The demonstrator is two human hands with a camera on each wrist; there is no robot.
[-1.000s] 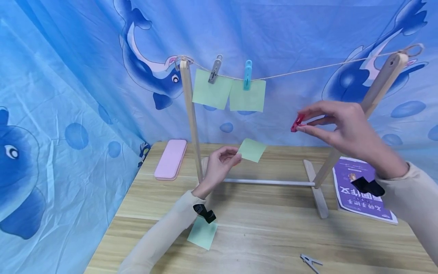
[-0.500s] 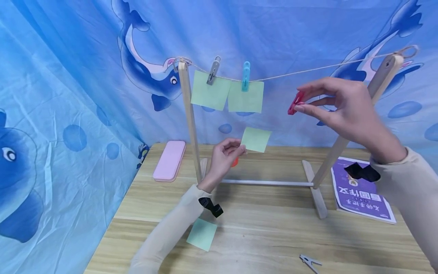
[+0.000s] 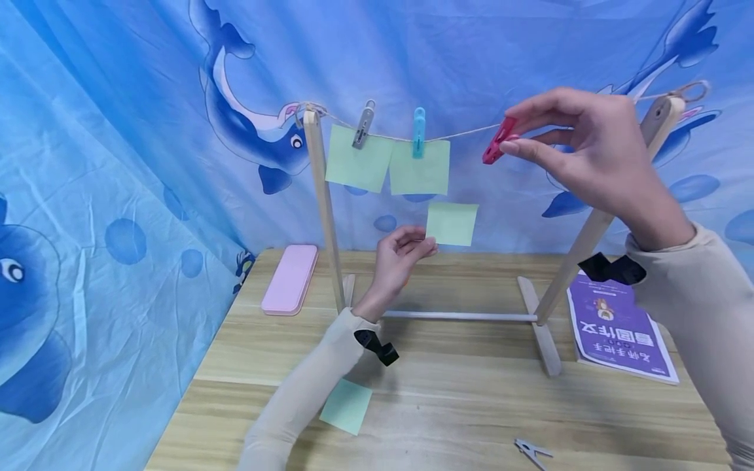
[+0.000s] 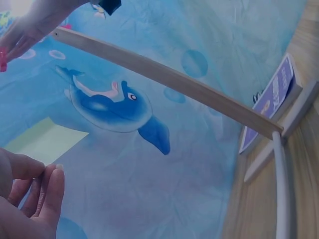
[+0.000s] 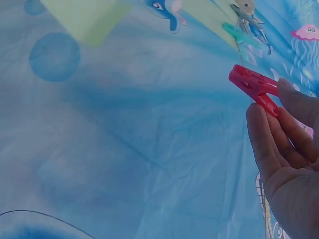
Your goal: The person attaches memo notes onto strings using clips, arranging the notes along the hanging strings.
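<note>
My left hand (image 3: 402, 261) pinches a pale green sticky note (image 3: 452, 224) by its lower left corner, below the string (image 3: 468, 133). In the left wrist view the same note (image 4: 47, 142) juts out past the fingertips. Up near the string, my right hand (image 3: 595, 147) holds a red clothespin (image 3: 499, 140) between thumb and fingers. The right wrist view shows that clothespin (image 5: 253, 85) from the side, its handle ends between the fingers. Two green notes hang on the string, one under a grey clothespin (image 3: 364, 124), the other under a blue clothespin (image 3: 419, 133).
The string runs between two wooden posts (image 3: 323, 203), joined low down by a white rod (image 3: 459, 316). A pink case (image 3: 290, 280) lies left, a purple book (image 3: 621, 333) right. Nearer are a green note (image 3: 346, 406) and a grey clothespin (image 3: 533, 453) on the table (image 3: 448, 405).
Both hands have risen. The left has carried its note up and slightly right, and the note now faces forward more squarely. The right has lifted the red clothespin to the string's height.
</note>
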